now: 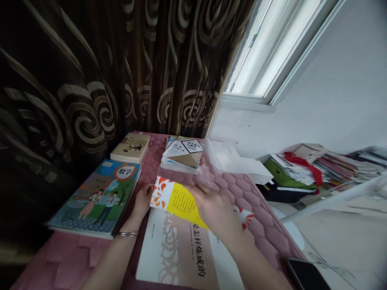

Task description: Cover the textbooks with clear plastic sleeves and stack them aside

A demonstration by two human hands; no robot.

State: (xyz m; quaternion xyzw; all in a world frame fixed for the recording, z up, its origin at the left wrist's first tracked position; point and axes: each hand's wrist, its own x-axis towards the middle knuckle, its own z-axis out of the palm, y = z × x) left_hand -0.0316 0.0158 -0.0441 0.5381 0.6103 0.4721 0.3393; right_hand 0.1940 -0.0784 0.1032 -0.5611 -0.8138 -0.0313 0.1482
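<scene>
A book [184, 257] with a pale and beige cover lies on the pink quilted table cover in front of me. Over its far edge is a paper band [180, 201], yellow in the middle with red-orange leaf shapes on white at the ends. My right hand [211, 203] is closed on the band from above, blurred by motion. At the band's left end, my left hand [145, 199] has its fingers curled against the edge, partly hidden behind it. A bracelet circles my left wrist.
Left of the book lie a blue-green math textbook [98, 199] and a small stack of tan books [131, 147]. Behind are a stack of white-covered booklets [183, 153] and a blurred white box [254, 169]. A phone [306, 274] rests at the front right. A dark curtain [99, 80] hangs behind.
</scene>
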